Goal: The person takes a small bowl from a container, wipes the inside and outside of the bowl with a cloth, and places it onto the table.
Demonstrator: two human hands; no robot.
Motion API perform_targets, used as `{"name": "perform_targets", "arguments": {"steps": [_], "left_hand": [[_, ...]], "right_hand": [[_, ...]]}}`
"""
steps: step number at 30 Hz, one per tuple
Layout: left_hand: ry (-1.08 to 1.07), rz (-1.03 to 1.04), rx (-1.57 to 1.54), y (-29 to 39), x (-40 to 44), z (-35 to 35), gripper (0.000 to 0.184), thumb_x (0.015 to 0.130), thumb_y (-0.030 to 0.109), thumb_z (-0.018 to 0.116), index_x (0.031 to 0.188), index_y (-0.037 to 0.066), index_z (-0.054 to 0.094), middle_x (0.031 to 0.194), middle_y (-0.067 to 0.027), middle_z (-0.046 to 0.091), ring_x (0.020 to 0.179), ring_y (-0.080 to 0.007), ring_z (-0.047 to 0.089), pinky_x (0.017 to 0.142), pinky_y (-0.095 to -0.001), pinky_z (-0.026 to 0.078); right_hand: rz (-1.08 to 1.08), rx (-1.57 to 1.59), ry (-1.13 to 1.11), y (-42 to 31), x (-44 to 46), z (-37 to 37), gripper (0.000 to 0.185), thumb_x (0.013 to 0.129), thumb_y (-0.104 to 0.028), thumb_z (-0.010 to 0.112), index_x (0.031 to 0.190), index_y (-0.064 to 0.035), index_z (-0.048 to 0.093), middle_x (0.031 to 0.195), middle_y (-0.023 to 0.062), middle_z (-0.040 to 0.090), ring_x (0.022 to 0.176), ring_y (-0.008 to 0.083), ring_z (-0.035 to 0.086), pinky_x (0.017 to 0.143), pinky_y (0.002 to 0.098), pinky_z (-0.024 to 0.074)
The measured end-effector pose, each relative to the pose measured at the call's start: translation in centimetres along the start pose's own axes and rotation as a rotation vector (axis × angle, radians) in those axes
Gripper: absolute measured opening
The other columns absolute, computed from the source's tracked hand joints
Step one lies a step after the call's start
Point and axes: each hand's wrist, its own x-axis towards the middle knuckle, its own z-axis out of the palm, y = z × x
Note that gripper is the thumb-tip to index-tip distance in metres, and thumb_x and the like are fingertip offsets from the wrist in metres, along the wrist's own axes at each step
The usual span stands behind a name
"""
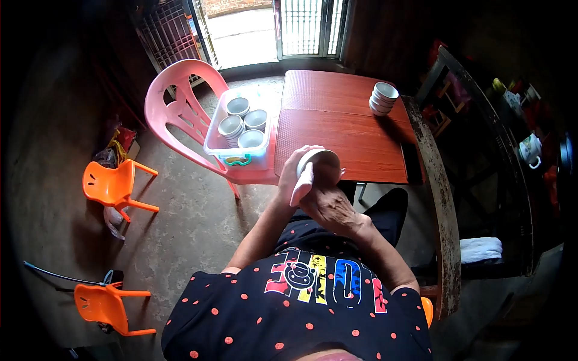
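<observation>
Just past the near edge of the table, my left hand (292, 163) is wrapped around the left side of a white bowl (319, 155), tilted so that its round rim shows. A pale pinkish cloth (302, 188) hangs down over the near side of the bowl. My right hand (334, 209) presses the cloth against the bowl from below and the right, its fingers partly hidden. To the left, a clear plastic bin (212, 146) holds several stacked bowls (238, 107). Another stack of bowls (383, 99) stands on the far right of the red table (328, 114).
The bin rests on a pink plastic chair (158, 108) beside the table. Two small orange chairs (111, 180) are on the floor at left. A worn wooden bench (442, 240) runs along the right, with a white towel (480, 249) near it. A doorway (241, 36) opens ahead.
</observation>
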Motion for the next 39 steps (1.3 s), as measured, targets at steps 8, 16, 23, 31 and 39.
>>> {"name": "perform_targets", "arguments": {"steps": [8, 16, 23, 31, 39], "left_hand": [[0.106, 0.167, 0.31, -0.3, 0.2, -0.3, 0.035, 0.09, 0.028, 0.05, 0.109, 0.0, 0.059, 0.093, -0.0142, 0.063, 0.08, -0.0206, 0.063, 0.072, -0.029, 0.052], [0.101, 0.294, 0.436, -1.1, 0.8, -1.0, 0.031, 0.092, 0.025, 0.05, 0.106, -0.001, 0.059, 0.094, -0.0104, 0.065, 0.081, -0.016, 0.063, 0.074, -0.0282, 0.051], [0.144, 0.077, 0.255, 0.7, 0.1, -0.1, 0.03, 0.09, 0.025, 0.054, 0.105, -0.001, 0.059, 0.091, -0.0112, 0.064, 0.08, -0.0184, 0.063, 0.073, -0.0297, 0.051], [0.083, 0.421, 0.749, -1.0, 0.4, 0.3, 0.039, 0.093, 0.029, 0.05, 0.122, 0.002, 0.051, 0.118, -0.01, 0.054, 0.111, -0.021, 0.051, 0.096, -0.0354, 0.04], [-0.148, 0.014, 0.541, 0.8, -0.7, 0.9, 0.062, 0.085, 0.013, 0.065, 0.139, 0.004, 0.036, 0.123, -0.0083, 0.055, 0.109, -0.0209, 0.054, 0.091, -0.0314, 0.045]], "right_hand": [[0.306, 0.274, 0.343, -0.4, -1.0, 1.6, 0.021, 0.093, -0.02, 0.052, 0.102, -0.0023, 0.058, 0.086, 0.0164, 0.061, 0.076, 0.0307, 0.062, 0.077, 0.0352, 0.0492], [0.713, 0.532, 0.339, -2.2, 0.8, 0.4, 0.025, 0.096, -0.019, 0.05, 0.109, 0.001, 0.056, 0.091, 0.011, 0.063, 0.079, 0.0186, 0.063, 0.066, 0.0301, 0.0508], [0.276, 0.153, 0.348, -1.2, 0.1, 2.2, 0.02, 0.088, -0.006, 0.057, 0.108, -0.0044, 0.058, 0.082, 0.0165, 0.062, 0.077, 0.0303, 0.064, 0.067, 0.0365, 0.0518], [0.629, 1.257, 0.835, 0.9, 1.8, -1.1, 0.026, 0.096, -0.018, 0.053, 0.111, 0.0023, 0.058, 0.097, 0.0062, 0.064, 0.087, 0.0131, 0.062, 0.077, 0.0267, 0.0504], [0.632, 0.78, 0.798, -0.4, -0.2, -0.7, 0.024, 0.096, -0.014, 0.051, 0.111, 0.0037, 0.057, 0.099, 0.0074, 0.064, 0.091, 0.0144, 0.06, 0.081, 0.0291, 0.0482]]}}
